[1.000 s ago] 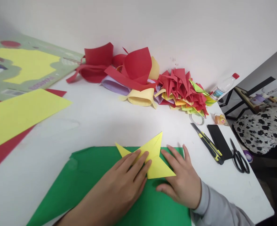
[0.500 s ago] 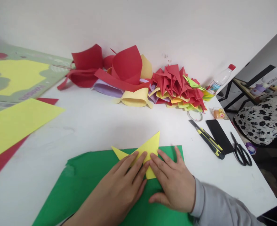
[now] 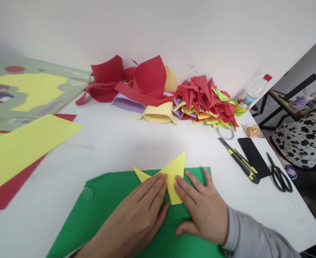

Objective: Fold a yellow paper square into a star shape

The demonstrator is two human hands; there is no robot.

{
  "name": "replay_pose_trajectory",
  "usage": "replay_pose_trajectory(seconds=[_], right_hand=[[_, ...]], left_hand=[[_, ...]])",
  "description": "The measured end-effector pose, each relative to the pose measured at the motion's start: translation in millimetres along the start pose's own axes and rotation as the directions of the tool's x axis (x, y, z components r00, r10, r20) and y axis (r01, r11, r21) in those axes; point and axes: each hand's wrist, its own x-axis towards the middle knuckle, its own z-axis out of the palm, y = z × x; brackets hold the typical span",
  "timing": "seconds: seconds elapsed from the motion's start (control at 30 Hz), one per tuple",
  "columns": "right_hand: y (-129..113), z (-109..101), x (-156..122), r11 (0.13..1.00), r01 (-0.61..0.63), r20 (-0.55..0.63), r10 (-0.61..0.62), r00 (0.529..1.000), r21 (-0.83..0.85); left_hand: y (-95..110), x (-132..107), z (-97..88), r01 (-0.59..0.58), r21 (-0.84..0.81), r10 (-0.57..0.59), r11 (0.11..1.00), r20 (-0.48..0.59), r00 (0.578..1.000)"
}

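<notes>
A folded piece of yellow paper with pointed corners lies on a large green sheet. My left hand rests flat across its left part, fingers stretched and close together, hiding some of the folds. From the other side, my right hand presses its fingertips on the yellow paper's right edge. That hand's fingers are spread, with the thumb out over the green sheet. Between the two hands a strip of the yellow paper shows, and one sharp tip points away from me.
Red, purple and cream paper shapes and a spiky folded-paper pile stand by the wall. At right lie a utility knife, a black strip, scissors and tape. Yellow sheets lie left; a person's patterned clothing shows right.
The view has shifted slightly, so everything sits a little further right. My left fingers have drawn closer together, and the gap between my hands on the yellow paper is wider.
</notes>
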Motion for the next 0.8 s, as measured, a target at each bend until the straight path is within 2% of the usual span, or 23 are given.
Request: replay_pose_trajectory(seconds=[0.1,0.17,0.27,0.33,0.47,0.6,0.8], right_hand=[[5,0,0,1.000,0.006,-0.028,-0.005,1.000,0.023],[10,-1,-1,0.997,-0.025,-0.106,0.032,0.994,0.070],[15,-4,-1,0.972,-0.131,-0.277,0.183,0.943,0.195],[14,-5,-1,0.939,-0.179,-0.333,0.277,0.901,0.294],[5,-2,2,0.879,-0.267,-0.310,0.402,0.862,0.396],[2,4,6,0.837,-0.331,-0.295,0.480,0.826,0.435],[7,5,7,0.801,-0.384,-0.303,0.547,0.780,0.459]], left_hand=[[2,-1,3.6,-0.004,-0.057,0.004,0.998,0.001,1.000],[4,-1,5.2,0.025,-0.059,-0.024,0.998,0.010,1.000],[5,-1,4.3,0.037,-0.045,-0.036,0.998,0.036,0.999],[5,-1,2.9,0.032,-0.050,-0.030,0.998,0.049,0.998],[2,-2,0.6,0.032,-0.064,-0.028,0.997,0.064,0.998],[-3,-4,-2.2,-0.027,-0.094,0.034,0.995,0.072,0.997],[6,-6,0.7,0.012,-0.050,-0.008,0.999,0.079,0.997]])
